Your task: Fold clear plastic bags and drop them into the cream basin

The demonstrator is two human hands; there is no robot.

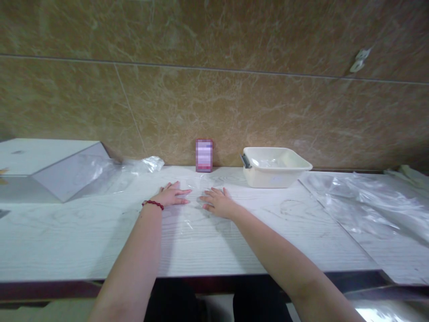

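Note:
A thin, clear plastic bag [188,225] lies flat on the white wood-grain table [110,250]; its edges are hard to make out. My left hand [172,195], with a red bead bracelet [153,204] at the wrist, rests palm down with fingers spread on the plastic's left side. On the right side, my right hand [217,202] also lies flat, its fingers apart and pointing toward the left hand. A narrow gap separates the two hands, and neither grips anything.
Against the tiled wall leans a phone [204,155] with a blurred screen. A cream plastic tub [271,175] with a grey handle stands to its right. Clear plastic bags lie at the far right [372,205] and left [124,174], beside a white box [63,167].

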